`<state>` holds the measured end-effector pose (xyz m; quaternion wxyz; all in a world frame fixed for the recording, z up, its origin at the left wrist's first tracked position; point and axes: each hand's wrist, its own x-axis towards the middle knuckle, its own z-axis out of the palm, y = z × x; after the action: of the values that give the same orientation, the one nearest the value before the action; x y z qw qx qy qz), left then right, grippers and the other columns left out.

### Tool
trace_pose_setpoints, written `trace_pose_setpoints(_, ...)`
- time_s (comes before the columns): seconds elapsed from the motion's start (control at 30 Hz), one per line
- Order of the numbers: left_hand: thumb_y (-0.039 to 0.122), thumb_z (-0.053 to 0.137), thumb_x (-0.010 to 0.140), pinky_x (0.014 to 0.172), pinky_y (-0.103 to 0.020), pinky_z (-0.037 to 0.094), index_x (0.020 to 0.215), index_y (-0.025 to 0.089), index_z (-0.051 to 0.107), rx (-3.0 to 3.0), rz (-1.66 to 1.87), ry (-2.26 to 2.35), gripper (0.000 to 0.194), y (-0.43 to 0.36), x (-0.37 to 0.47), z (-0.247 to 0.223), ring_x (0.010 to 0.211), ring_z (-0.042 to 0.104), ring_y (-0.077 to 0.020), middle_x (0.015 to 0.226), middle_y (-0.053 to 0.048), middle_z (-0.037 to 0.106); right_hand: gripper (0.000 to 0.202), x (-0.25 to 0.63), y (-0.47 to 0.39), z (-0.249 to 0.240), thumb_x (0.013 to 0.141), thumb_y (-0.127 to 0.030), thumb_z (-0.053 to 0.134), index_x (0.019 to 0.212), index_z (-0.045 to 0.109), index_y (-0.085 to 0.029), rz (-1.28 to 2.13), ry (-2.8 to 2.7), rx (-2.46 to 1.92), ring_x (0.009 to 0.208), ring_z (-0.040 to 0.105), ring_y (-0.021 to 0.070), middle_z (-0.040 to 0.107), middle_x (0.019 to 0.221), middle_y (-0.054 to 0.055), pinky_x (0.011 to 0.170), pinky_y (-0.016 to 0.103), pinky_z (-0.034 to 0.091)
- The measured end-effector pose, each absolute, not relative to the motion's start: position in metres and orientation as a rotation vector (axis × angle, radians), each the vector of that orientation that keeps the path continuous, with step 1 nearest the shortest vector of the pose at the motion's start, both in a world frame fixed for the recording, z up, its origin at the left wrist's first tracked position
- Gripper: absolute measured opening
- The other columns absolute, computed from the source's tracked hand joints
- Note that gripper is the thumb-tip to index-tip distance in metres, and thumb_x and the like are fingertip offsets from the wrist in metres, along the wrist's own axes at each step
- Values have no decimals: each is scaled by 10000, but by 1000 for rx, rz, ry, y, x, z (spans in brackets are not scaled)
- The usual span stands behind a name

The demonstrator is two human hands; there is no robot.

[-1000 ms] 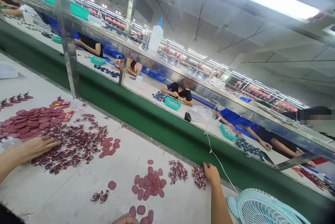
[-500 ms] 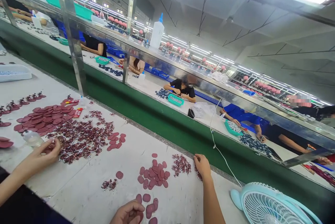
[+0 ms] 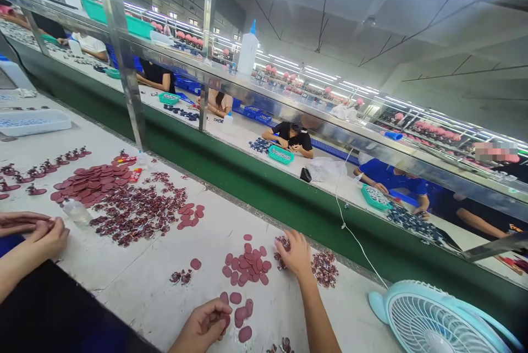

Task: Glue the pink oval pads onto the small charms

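My left hand [image 3: 202,324], low in the middle, is closed with its fingertips on a maroon oval piece [image 3: 225,322]. Several loose maroon ovals [image 3: 245,334] lie just right of it. Farther forward, my right hand [image 3: 295,254] reaches over a small pile of maroon-and-white bits [image 3: 281,252], fingers apart and partly covering it. Whether a bit is between those fingertips is hidden. Another pile of such bits [image 3: 325,269] lies right of the wrist. A heap of flat maroon ovals [image 3: 248,265] sits left of my right hand.
A co-worker's hands [image 3: 51,237] are at the left, near a big pile of bits [image 3: 138,213], stacked ovals [image 3: 88,183] and a glue bottle [image 3: 76,212]. A light-blue fan [image 3: 437,314] stands at lower right. Metal shelf posts [image 3: 134,105] and a green divider [image 3: 231,177] run behind.
My right hand has moved left onto the small pile, uncovering the bits on its right. The co-worker's hand has drawn back left from the big pile. The view has shifted slightly.
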<state>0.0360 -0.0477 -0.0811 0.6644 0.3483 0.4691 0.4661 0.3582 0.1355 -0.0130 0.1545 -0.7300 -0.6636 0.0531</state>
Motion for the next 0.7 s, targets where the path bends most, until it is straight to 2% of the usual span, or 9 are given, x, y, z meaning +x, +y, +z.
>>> trace_pose_setpoints(0.07,851,1009,639,840,-577,651,896,423,911,801,1063,1074,509,-46,34,-83,740,578,-285,768,-32,599,612,340,136,-17,1055,-628,808,1563,780,-288,214,-1917,-2102,1724,571,408,700,1800,135,1443,762,440)
trace_pose_setpoints(0.2,914,1002,558,796,-540,641,886,399,904,832,1035,1094,618,-41,31,-85,699,584,-264,734,-18,587,453,330,118,-24,1134,-528,698,1491,805,-271,264,-1873,-2107,1691,603,355,736,1753,128,1446,683,446)
trace_pose_setpoints(0.33,843,1042,548,768,-536,635,888,332,891,845,1028,1098,632,-39,26,-82,721,614,-276,719,-24,621,437,336,77,-33,1132,-460,620,1462,841,-279,297,-1837,-2092,1676,642,364,773,1729,138,1432,638,470)
trace_pose_setpoints(0.47,790,1057,632,682,-429,613,909,294,878,813,1013,1076,595,-46,23,-74,767,632,-264,737,-30,642,447,345,35,-40,1091,-472,602,1416,883,-352,326,-1777,-2094,1671,666,378,797,1722,117,1451,618,473)
trace_pose_setpoints(0.57,766,1056,680,534,-316,504,942,272,852,761,968,1022,596,-55,27,-57,710,588,-216,746,-9,600,450,347,13,-37,1042,-498,639,1376,896,-339,351,-1706,-2072,1684,655,408,809,1701,139,1467,678,458)
trace_pose_setpoints(0.7,692,1095,669,435,-213,330,942,260,808,673,849,937,586,-71,41,-28,585,433,-111,749,49,519,534,344,-43,-26,1024,-638,613,1367,884,-329,291,-1536,-1986,1795,530,428,783,1716,155,1546,728,342)
